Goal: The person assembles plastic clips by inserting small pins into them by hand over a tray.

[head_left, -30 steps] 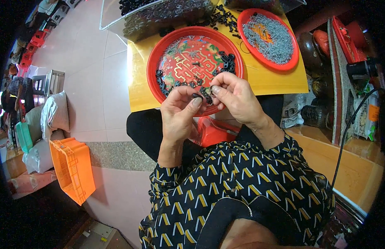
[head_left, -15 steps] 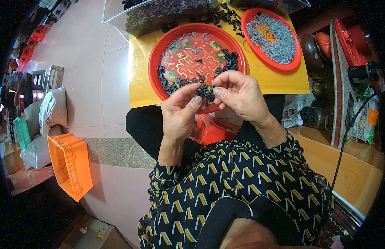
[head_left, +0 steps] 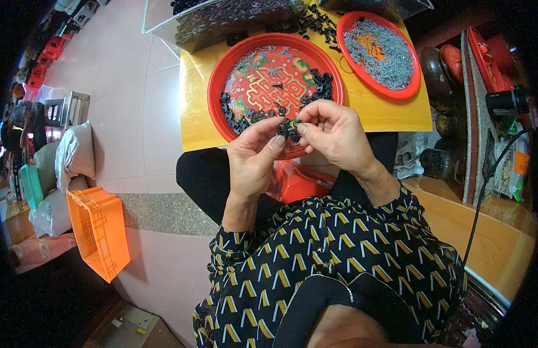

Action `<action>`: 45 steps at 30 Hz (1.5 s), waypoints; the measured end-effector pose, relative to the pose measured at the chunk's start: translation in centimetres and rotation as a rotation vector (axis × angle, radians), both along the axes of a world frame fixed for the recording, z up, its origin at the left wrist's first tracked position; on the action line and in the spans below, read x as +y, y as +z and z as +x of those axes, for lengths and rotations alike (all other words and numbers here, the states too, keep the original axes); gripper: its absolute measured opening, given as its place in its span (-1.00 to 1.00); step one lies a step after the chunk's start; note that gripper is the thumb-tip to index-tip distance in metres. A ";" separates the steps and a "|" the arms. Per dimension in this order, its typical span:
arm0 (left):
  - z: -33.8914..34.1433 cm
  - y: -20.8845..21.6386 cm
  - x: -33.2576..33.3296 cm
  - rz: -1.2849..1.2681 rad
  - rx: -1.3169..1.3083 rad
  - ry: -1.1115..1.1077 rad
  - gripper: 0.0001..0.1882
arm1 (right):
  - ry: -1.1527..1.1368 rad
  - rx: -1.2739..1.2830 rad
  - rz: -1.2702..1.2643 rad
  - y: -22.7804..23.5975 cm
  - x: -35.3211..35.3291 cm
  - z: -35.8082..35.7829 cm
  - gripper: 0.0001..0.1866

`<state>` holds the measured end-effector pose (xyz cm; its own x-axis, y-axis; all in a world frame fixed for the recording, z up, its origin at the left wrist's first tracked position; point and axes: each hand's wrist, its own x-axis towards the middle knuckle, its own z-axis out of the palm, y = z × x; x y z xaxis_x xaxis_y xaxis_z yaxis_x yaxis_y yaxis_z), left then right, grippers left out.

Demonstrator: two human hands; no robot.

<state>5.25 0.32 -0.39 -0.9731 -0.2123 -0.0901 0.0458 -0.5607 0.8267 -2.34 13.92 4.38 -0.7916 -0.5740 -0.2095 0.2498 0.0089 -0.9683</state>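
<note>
My left hand (head_left: pixel 252 159) pinches a small black plastic part (head_left: pixel 283 131) between thumb and fingers, over the near edge of a round red tray (head_left: pixel 213 87). Thumb and fingertips of my right hand (head_left: pixel 337 134) are pressed together right beside that part. What they grip is too small and too hidden to name. Inside the patterned tray, black plastic pieces (head_left: pixel 322 86) lie along the right and near sides. A little heap of silvery screws (head_left: pixel 245 61) rests at its far left.
A red plate (head_left: pixel 417 68) full of silvery screws (head_left: pixel 390 58) stands right of the tray on the yellow tabletop (head_left: pixel 194 110). Behind is a clear bin (head_left: pixel 240 23) of black parts. Loose black pieces (head_left: pixel 321 24) lie nearby. An orange crate (head_left: pixel 109 232) sits on the floor, left.
Both hands stay almost in place. My left hand has shifted very slightly to the right with the black part, whose angle seems a little different.
</note>
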 end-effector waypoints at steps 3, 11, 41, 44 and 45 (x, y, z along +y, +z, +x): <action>-0.1 0.3 0.2 -0.029 0.002 0.012 -0.71 | 0.009 0.057 0.012 -0.2 0.1 0.0 -0.92; -0.2 0.5 0.3 -0.087 0.049 0.011 -0.71 | 0.010 0.114 0.040 -0.4 -0.1 0.1 -0.94; -0.4 0.4 0.4 -0.160 0.052 -0.047 -0.73 | 0.199 -0.343 -0.161 -2.1 0.9 -2.1 -0.88; -0.5 -0.1 0.4 -0.153 0.058 -0.057 -0.73 | 0.201 -0.347 -0.196 -2.4 1.0 -2.2 -0.88; -0.6 -0.2 0.5 -0.146 0.062 -0.057 -0.73 | 0.200 -0.331 -0.186 -2.4 1.0 -2.3 -0.88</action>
<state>4.63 0.79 -0.57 -0.9866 -0.1634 -0.0018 0.0708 -0.4377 0.8963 -4.59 14.96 1.97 -0.5680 -0.7618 -0.3116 0.5585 -0.0787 -0.8257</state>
